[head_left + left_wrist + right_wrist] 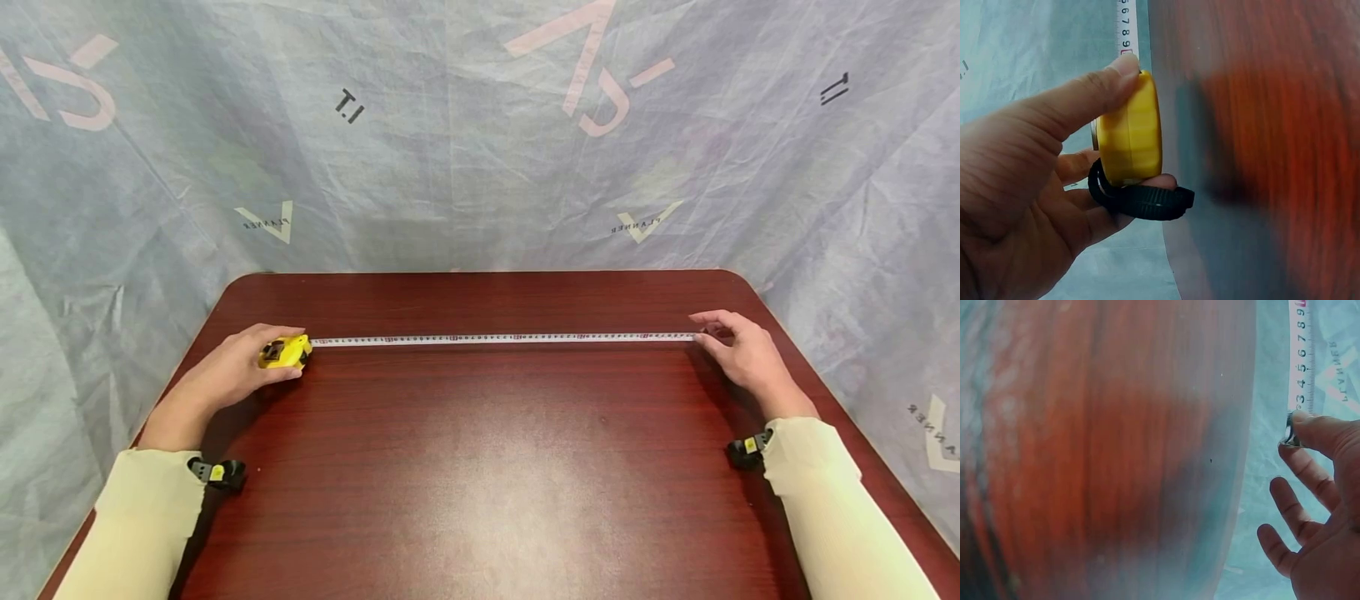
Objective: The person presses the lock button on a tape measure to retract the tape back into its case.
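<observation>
Tape blade (487, 338) paralleled the surface's (375, 433) far edge, left grip (243, 362) clamped on case (294, 350), right grip (750, 357) pinching tip (1289, 428).

Both forearms (142, 508) extended over tabletop (480, 433). Left-hand grip (243, 362), tabletop's left side: thumb (1094, 90) opposing curled fingers (1075, 215). Right-hand grip (746, 354), tabletop's right side: thumb-forefinger pinch, other fingers apart.

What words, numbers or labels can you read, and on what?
"PLANNER", mirrored, and pale "V": grey fabric backdrop.
"I.T", black: backdrop.
"3 4 5 6 7 8 9", right wrist view: white flat tape blade.
"6 7 8 9", left wrist view: same blade.
Yellow rounded tape case: any print too small.
Large pink marks: unclear.
</observation>
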`<state>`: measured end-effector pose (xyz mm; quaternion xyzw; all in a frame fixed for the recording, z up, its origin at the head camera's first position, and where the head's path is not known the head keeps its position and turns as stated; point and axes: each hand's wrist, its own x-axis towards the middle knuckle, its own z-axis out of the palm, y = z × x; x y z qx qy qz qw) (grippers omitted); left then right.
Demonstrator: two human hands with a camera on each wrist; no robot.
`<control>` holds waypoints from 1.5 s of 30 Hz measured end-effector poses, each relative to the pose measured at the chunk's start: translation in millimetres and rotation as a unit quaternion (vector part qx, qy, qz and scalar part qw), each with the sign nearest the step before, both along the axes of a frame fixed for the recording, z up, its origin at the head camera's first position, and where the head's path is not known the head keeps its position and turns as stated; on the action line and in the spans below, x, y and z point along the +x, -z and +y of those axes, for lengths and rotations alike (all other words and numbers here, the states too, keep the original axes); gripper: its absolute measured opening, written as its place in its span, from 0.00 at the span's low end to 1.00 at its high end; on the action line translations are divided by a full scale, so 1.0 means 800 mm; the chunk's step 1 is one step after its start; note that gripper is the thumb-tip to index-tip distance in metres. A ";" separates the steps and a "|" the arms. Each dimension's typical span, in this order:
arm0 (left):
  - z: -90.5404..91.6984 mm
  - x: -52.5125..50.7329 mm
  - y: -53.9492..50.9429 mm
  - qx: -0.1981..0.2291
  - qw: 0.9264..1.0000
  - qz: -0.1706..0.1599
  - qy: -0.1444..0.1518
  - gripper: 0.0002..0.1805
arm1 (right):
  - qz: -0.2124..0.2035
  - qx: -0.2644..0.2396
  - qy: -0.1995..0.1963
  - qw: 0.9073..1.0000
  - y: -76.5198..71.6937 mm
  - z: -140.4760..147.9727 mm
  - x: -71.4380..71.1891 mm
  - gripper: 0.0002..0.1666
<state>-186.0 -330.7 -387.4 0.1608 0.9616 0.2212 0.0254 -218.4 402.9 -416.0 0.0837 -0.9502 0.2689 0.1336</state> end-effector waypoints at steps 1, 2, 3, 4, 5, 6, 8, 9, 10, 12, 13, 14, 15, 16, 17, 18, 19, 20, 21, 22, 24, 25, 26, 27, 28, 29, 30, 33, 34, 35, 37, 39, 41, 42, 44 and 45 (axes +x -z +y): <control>0.000 0.000 -0.001 -0.001 1.000 -0.001 0.000 0.36 | 0.002 -0.001 -0.001 1.000 0.000 0.001 0.000 0.19; 0.000 -0.001 -0.002 -0.001 1.000 -0.002 0.000 0.36 | 0.004 -0.001 -0.001 1.000 -0.001 0.001 0.001 0.19; 0.000 -0.001 -0.002 -0.002 1.000 -0.003 0.000 0.36 | 0.005 -0.001 -0.002 1.000 -0.001 0.002 0.002 0.19; 0.000 -0.001 -0.003 -0.002 1.000 -0.003 0.000 0.37 | 0.007 -0.002 -0.003 1.000 -0.001 0.003 0.002 0.19; 0.000 -0.001 -0.004 -0.003 1.000 -0.002 0.000 0.37 | 0.009 -0.003 -0.005 1.000 -0.001 0.003 0.003 0.19; 0.000 -0.001 -0.005 -0.004 1.000 -0.001 0.000 0.37 | 0.011 -0.004 -0.007 1.000 -0.001 0.004 0.003 0.19; 0.000 0.000 -0.006 -0.005 1.000 0.003 0.001 0.36 | 0.015 -0.009 -0.009 1.000 -0.001 0.004 0.003 0.19; 0.000 0.000 -0.007 -0.006 1.000 0.006 0.001 0.36 | 0.018 -0.011 -0.009 1.000 -0.001 0.004 0.004 0.18; 0.000 0.001 -0.007 -0.006 1.000 0.008 0.001 0.36 | 0.020 -0.013 -0.009 1.000 -0.001 0.004 0.004 0.18; 0.000 0.002 -0.009 -0.005 1.000 0.012 0.002 0.36 | 0.025 -0.015 -0.006 1.000 -0.002 0.003 0.005 0.17; 0.000 0.002 -0.009 -0.005 1.000 0.013 0.002 0.36 | 0.027 -0.015 -0.004 1.000 -0.002 0.003 0.005 0.17; 0.000 0.002 -0.010 -0.005 1.000 0.012 0.001 0.36 | 0.029 -0.015 -0.002 0.999 -0.003 0.002 0.006 0.16; 0.000 0.003 -0.011 -0.005 1.000 0.011 0.001 0.36 | 0.031 -0.014 0.001 0.999 -0.004 0.002 0.006 0.16; 0.000 0.003 -0.011 -0.005 1.000 0.010 0.000 0.36 | 0.032 -0.013 0.002 0.999 -0.004 0.002 0.007 0.15; 0.000 0.003 -0.011 -0.005 1.000 0.010 0.000 0.36 | 0.033 -0.013 0.004 0.999 -0.005 0.002 0.007 0.14; -0.001 0.003 -0.012 -0.006 1.000 0.010 0.000 0.36 | 0.033 -0.014 0.004 0.999 -0.006 0.002 0.007 0.13; -0.001 0.003 -0.012 -0.006 1.000 0.010 0.000 0.36 | 0.033 -0.016 0.006 0.999 -0.007 0.001 0.007 0.12; -0.001 0.003 -0.012 -0.007 1.000 0.011 0.000 0.36 | 0.034 -0.018 0.007 0.999 -0.008 0.001 0.007 0.11; -0.001 0.003 -0.012 -0.008 1.000 0.014 0.001 0.37 | 0.035 -0.020 0.008 0.999 -0.009 0.001 0.007 0.10; -0.002 0.003 -0.013 -0.008 1.000 0.017 0.002 0.37 | 0.037 -0.023 0.010 0.999 -0.010 0.001 0.007 0.10; -0.002 0.003 -0.013 -0.007 1.000 0.027 0.004 0.36 | 0.039 -0.026 0.014 0.999 -0.011 0.001 0.007 0.09; -0.003 0.003 -0.014 -0.007 1.000 0.029 0.005 0.36 | 0.041 -0.027 0.016 0.999 -0.012 0.001 0.007 0.08; -0.003 0.003 -0.014 -0.007 0.999 0.033 0.005 0.36 | 0.044 -0.028 0.017 0.998 -0.012 0.001 0.006 0.08; -0.003 0.003 -0.015 -0.006 0.999 0.036 0.007 0.36 | 0.045 -0.029 0.019 0.998 -0.013 0.002 0.006 0.08; -0.002 0.003 -0.016 -0.006 0.999 0.039 0.008 0.36 | 0.046 -0.031 0.020 0.998 -0.013 0.002 0.006 0.08; -0.002 0.003 -0.017 -0.006 0.999 0.041 0.009 0.36 | 0.046 -0.031 0.020 0.998 -0.013 0.002 0.006 0.07; -0.002 0.002 -0.018 -0.005 0.999 0.042 0.010 0.36 | 0.046 -0.031 0.021 0.998 -0.014 0.003 0.006 0.07; -0.002 0.003 -0.021 -0.002 0.999 0.046 0.013 0.35 | 0.046 -0.034 0.021 0.998 -0.015 0.003 0.006 0.06; -0.002 0.003 -0.022 -0.002 0.999 0.046 0.013 0.35 | 0.047 -0.034 0.021 0.998 -0.015 0.003 0.005 0.06; -0.003 0.003 -0.022 -0.002 0.999 0.046 0.014 0.35 | 0.048 -0.036 0.021 0.998 -0.016 0.003 0.005 0.06; -0.003 0.004 -0.024 0.000 0.999 0.051 0.015 0.35 | 0.052 -0.043 0.023 0.997 -0.016 0.003 0.003 0.05; -0.003 0.004 -0.025 0.002 0.998 0.059 0.018 0.35 | 0.056 -0.049 0.021 0.997 -0.017 0.002 0.002 0.05; -0.004 0.004 -0.027 0.003 0.997 0.070 0.023 0.35 | 0.062 -0.058 0.017 0.996 -0.018 0.002 0.000 0.05; -0.004 0.004 -0.028 0.004 0.997 0.076 0.024 0.35 | 0.064 -0.062 0.014 0.996 -0.018 0.002 0.000 0.05; -0.004 0.003 -0.030 0.004 0.996 0.083 0.028 0.34 | 0.069 -0.065 0.006 0.995 -0.020 0.002 0.000 0.05; -0.003 0.003 -0.031 0.002 0.996 0.085 0.029 0.34 | 0.071 -0.067 0.002 0.995 -0.020 0.002 0.000 0.05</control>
